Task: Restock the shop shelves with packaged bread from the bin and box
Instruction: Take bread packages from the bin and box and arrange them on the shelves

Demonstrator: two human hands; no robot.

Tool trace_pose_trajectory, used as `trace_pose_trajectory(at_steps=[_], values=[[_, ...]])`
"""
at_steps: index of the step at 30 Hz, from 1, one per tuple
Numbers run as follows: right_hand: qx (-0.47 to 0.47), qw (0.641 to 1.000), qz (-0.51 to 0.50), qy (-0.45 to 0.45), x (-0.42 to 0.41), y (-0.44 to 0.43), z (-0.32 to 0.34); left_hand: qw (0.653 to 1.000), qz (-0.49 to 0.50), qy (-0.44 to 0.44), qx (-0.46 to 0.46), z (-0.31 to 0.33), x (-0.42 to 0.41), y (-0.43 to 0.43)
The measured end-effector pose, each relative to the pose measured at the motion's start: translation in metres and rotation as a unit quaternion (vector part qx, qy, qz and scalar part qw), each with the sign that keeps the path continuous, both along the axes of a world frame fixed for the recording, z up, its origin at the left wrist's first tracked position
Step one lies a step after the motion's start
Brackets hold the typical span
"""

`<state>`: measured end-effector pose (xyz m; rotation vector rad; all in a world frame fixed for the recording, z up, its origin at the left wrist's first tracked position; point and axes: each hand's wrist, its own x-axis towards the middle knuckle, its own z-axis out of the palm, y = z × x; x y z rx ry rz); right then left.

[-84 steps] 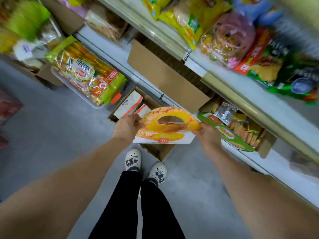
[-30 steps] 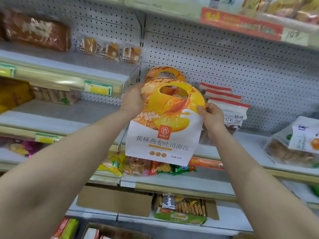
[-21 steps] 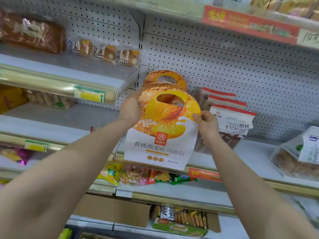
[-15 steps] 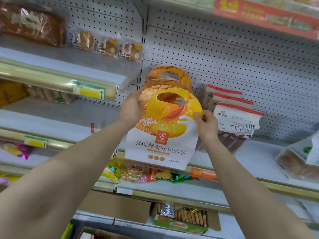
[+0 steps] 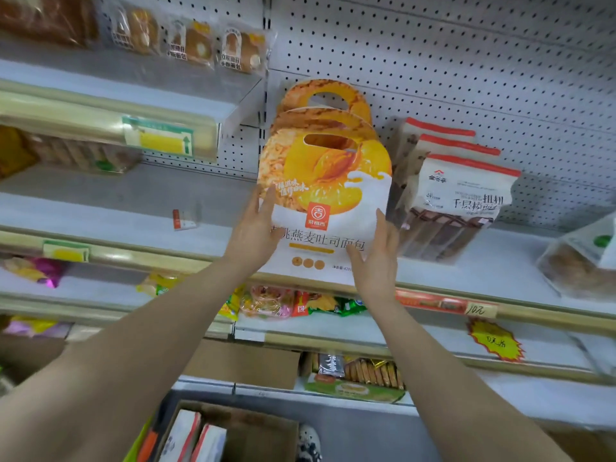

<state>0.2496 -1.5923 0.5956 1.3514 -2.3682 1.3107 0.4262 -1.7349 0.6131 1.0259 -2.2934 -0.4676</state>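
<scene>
step: seating bread pack (image 5: 325, 201) upright at shelf (image 5: 500, 261) front, before two like packs
left hand (image 5: 255, 233): fingers spread, flat against pack's left edge
right hand (image 5: 378, 258): spread, steadying right edge
next: probably let go, fetch another from box (image 5: 233, 431)

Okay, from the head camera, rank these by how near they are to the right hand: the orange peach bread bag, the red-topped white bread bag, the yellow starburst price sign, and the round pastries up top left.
1. Orange peach bread bag, touching the right hand.
2. Red-topped white bread bag, just right.
3. Yellow starburst price sign, lower right.
4. Round pastries, upper left.
</scene>
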Motion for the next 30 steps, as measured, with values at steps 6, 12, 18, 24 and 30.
trace_pose_trajectory(at_steps=[6,12,18,24,30], values=[[0.081,0.985,-0.055,0.142,0.006,0.01,-0.032,0.994,-0.008,-0.053,-0.097,-0.032,0.01,0.008],[0.123,0.921,-0.019,0.369,0.003,-0.007,-0.041,0.956,-0.022,-0.174,-0.235,-0.048,-0.001,0.012],[0.14,0.898,-0.013,0.417,-0.009,-0.025,-0.048,0.936,-0.005,-0.237,-0.259,-0.05,-0.012,0.005],[0.142,0.894,-0.012,0.425,-0.024,-0.042,-0.053,0.936,-0.009,-0.246,-0.252,-0.048,-0.024,-0.011],[0.125,0.889,-0.019,0.441,-0.037,-0.058,-0.047,0.935,0.007,-0.222,-0.275,-0.052,-0.039,-0.029]])
